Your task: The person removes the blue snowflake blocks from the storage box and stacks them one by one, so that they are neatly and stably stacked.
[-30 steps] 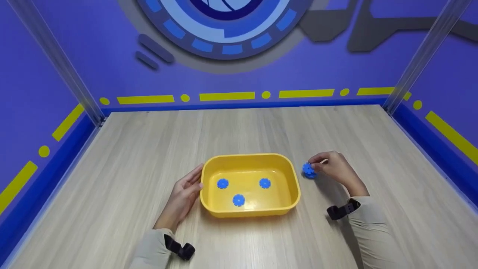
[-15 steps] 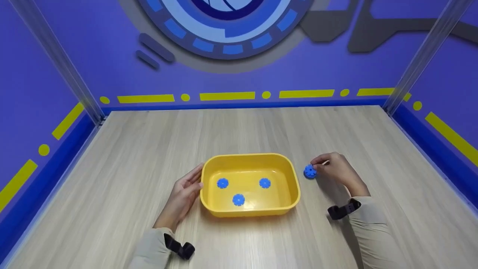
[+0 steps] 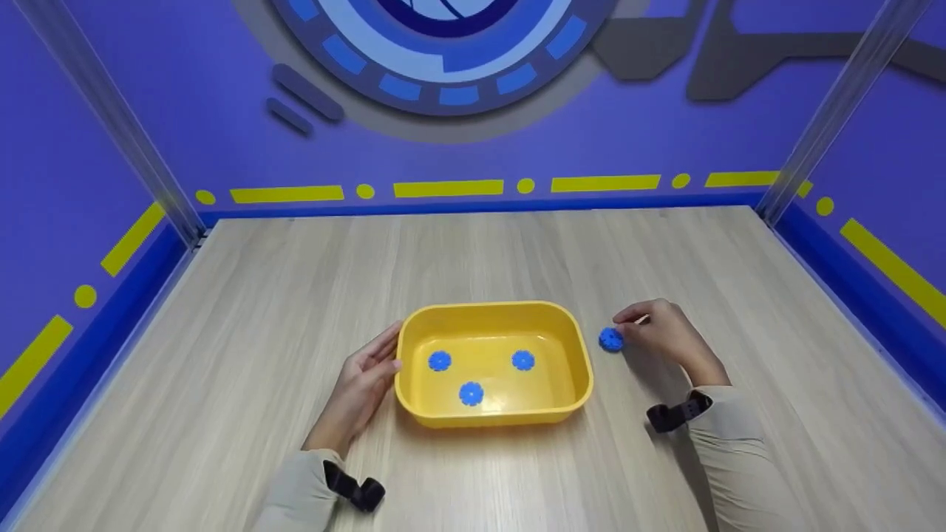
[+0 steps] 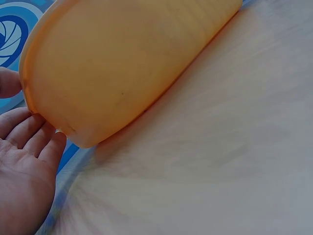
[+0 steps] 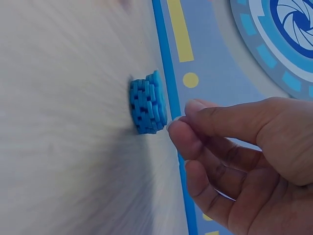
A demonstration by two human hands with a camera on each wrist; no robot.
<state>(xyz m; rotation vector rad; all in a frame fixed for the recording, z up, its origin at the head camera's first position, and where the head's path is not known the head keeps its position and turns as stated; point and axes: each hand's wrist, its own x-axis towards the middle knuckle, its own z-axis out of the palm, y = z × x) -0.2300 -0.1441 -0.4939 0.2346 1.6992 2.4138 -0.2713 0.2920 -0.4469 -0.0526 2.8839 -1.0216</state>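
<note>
A yellow tub (image 3: 495, 420) stands on the table with three blue snowflake-shaped discs (image 3: 471, 394) lying flat inside, apart from each other. My left hand (image 3: 359, 390) rests against the tub's left end; in the left wrist view its nearly straight fingers (image 4: 30, 129) touch the outer wall and the thumb lies at the rim. To the right of the tub sits a short stack of the same blue discs (image 3: 610, 340). My right hand (image 3: 661, 332) is beside it, thumb and forefinger pinching at the edge of the top disc (image 5: 159, 98), the other fingers curled.
The wooden table (image 3: 473, 258) reaches back to a blue-purple wall (image 3: 473, 162) with yellow markings. Side walls with metal corner posts (image 3: 118, 125) stand left and right. Black straps with cameras (image 3: 355, 486) sit on both wrists.
The top disc, offset on the stack a second ago, now lies in line with those below. My right hand has barely shifted; my left hand and the tub look the same.
</note>
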